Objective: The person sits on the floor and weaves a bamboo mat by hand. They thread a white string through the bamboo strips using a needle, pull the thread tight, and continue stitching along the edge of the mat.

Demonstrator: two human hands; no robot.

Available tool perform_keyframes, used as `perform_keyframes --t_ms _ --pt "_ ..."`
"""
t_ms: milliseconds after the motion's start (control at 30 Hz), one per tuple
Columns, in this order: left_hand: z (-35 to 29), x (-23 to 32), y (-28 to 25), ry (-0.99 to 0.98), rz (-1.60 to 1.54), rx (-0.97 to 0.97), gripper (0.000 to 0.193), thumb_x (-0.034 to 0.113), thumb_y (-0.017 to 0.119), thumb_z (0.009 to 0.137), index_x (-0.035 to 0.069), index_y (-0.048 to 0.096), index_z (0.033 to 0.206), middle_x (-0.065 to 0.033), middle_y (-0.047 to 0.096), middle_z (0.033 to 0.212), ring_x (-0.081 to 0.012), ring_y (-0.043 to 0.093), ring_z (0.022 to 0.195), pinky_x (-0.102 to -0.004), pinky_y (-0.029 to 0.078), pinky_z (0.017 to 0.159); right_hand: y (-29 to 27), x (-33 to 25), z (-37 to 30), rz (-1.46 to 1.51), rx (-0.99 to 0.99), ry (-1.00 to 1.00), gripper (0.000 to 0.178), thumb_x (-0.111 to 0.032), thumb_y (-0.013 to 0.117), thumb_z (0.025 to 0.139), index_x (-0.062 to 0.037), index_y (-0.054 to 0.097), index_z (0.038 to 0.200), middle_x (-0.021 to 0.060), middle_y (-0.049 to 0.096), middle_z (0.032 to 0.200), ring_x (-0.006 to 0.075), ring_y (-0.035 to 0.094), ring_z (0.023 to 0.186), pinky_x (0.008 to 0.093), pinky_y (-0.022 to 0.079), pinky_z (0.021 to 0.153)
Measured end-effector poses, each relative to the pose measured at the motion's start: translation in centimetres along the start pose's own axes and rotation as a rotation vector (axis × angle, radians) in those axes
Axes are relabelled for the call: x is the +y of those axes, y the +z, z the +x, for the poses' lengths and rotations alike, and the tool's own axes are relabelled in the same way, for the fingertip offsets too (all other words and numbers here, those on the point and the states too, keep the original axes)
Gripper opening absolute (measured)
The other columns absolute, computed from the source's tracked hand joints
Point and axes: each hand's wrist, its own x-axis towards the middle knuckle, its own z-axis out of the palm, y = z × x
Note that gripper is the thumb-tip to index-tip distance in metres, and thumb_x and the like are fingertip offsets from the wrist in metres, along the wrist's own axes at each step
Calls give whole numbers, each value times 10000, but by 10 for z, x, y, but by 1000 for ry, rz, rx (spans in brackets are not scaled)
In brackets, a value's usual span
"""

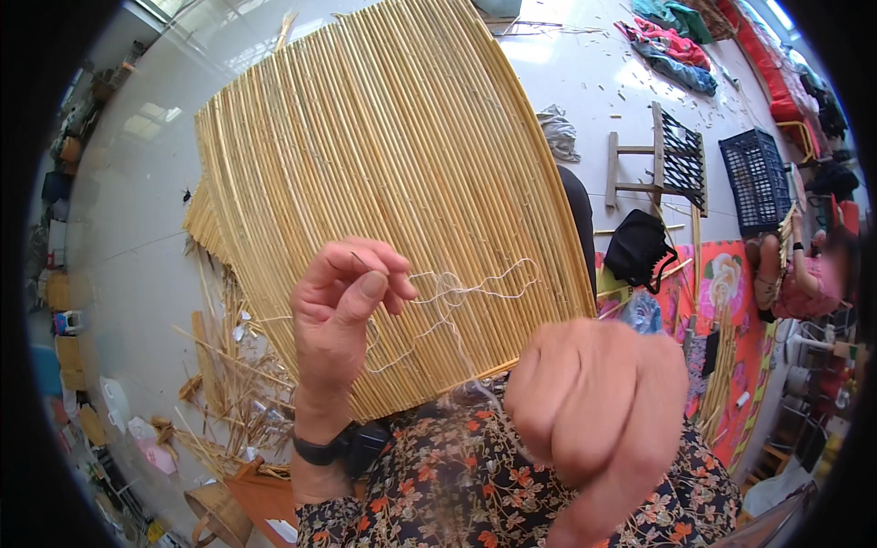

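A large mat of bound yellow reeds (pixel 384 164) lies across my lap and stretches away over the pale floor. My left hand (pixel 343 301) is raised above its near edge, thumb and fingers pinched on a thin dark needle with white thread (pixel 457 292) looping off to the right. My right hand (pixel 594 393) is a closed fist close to the camera, blurred, above my flowered clothing; the thread seems to run toward it, but I cannot see it in the fist. A dark watch sits on my left wrist.
Loose reeds and scraps (pixel 228 384) litter the floor at the left. A small wooden stool (pixel 653 164), a blue crate (pixel 758 178) and a black bag (pixel 639 251) lie to the right. Another person (pixel 804 274) sits on a flowered orange mat at the far right.
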Motion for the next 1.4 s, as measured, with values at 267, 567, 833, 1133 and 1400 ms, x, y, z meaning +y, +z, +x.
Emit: perform_keyframes --t_ms 267,567,833,1133,1400 --pt "0 -7 17 86 67 -56 104 137 684 997 50 661 1049 -86 689 965 -185 656 906 -295 545 729 -19 15 -29 -307 578 749 87 -54 741 926 21 732 969 9 707 853 33 608 736 201 475 621" --pt "-8 -8 21 -52 28 7 186 101 736 954 23 689 1116 -66 679 989 -139 654 928 -276 567 800 -15 15 -34 -539 474 759 68 -54 737 928 5 745 961 -16 694 829 16 582 718 192 447 596" --pt "-7 -7 24 56 109 -57 190 28 699 975 -5 690 1162 -21 644 1022 -84 615 934 -234 526 833 -13 22 -41 -594 426 733 73 -58 746 923 -2 740 969 -61 638 715 -14 506 622 188 384 531" --pt "-2 -23 18 -24 93 -32 108 120 647 1034 15 627 1054 -6 603 961 -71 595 893 -225 504 798 -23 36 -43 -519 424 827 108 -96 743 938 7 741 972 -13 696 789 18 600 701 196 471 589" --pt "1 -29 16 -95 -50 -15 130 114 662 1013 6 659 1084 -42 685 997 -160 712 967 -306 613 882 -17 30 -37 -496 596 738 57 -37 724 941 6 733 977 16 729 830 43 673 750 201 531 629"
